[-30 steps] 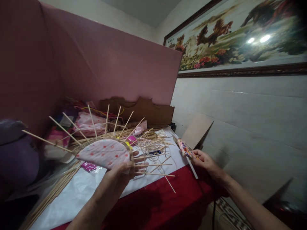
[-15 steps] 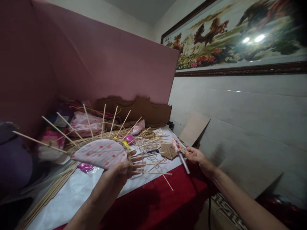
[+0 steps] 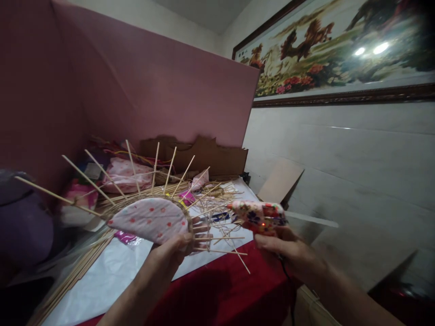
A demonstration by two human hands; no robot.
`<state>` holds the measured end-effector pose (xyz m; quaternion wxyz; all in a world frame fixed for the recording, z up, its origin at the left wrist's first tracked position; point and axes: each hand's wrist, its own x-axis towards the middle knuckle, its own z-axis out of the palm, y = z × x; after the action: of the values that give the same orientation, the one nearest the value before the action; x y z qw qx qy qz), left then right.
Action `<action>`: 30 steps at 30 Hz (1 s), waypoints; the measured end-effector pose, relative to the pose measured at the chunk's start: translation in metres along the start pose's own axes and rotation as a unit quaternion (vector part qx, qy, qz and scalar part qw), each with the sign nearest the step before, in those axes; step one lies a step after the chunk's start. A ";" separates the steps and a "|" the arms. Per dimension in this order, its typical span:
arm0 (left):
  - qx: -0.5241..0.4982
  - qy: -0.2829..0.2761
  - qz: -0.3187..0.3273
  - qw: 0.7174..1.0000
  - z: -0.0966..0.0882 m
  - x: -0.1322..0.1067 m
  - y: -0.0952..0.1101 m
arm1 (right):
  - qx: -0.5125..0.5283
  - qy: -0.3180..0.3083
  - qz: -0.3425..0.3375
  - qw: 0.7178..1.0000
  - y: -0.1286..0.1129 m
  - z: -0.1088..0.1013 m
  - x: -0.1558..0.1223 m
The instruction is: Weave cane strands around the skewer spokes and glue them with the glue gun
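Observation:
My left hand (image 3: 171, 254) grips the lower edge of a half-woven rattan basket base (image 3: 149, 219), a half-round pad covered in pink dotted cloth. Several thin wooden spokes (image 3: 88, 180) fan up and out from its rim. My right hand (image 3: 283, 251) is closed round a hot glue gun (image 3: 260, 213) with a flowered pattern; its nozzle points left toward the spokes and a clear glue stick (image 3: 312, 220) juts out of its back. A small red light shows on the gun.
A table with a red cloth (image 3: 220, 290) and a white sheet (image 3: 112, 267) holds loose rattan strands (image 3: 210, 199), pink cloth bundles (image 3: 125, 174) and torn cardboard (image 3: 200, 154). A pink board (image 3: 152, 81) stands behind. A cardboard piece (image 3: 280, 181) leans on the tiled wall under a framed picture (image 3: 333, 50).
My right hand has lifted the glue gun from the table's right edge and turned it level, with the nozzle now near the basket's spokes. My left hand kept holding the basket base.

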<state>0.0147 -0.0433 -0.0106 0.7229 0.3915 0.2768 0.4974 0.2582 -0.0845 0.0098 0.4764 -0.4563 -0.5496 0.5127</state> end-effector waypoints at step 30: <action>0.064 -0.024 0.010 0.998 0.018 -0.013 0.010 | -0.199 -0.065 -0.073 0.975 -0.025 0.030 0.011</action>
<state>0.0190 -0.0590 0.0071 0.6978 0.4519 0.2866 0.4762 0.2269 -0.0789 0.0344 0.3752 -0.4667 -0.7022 0.3852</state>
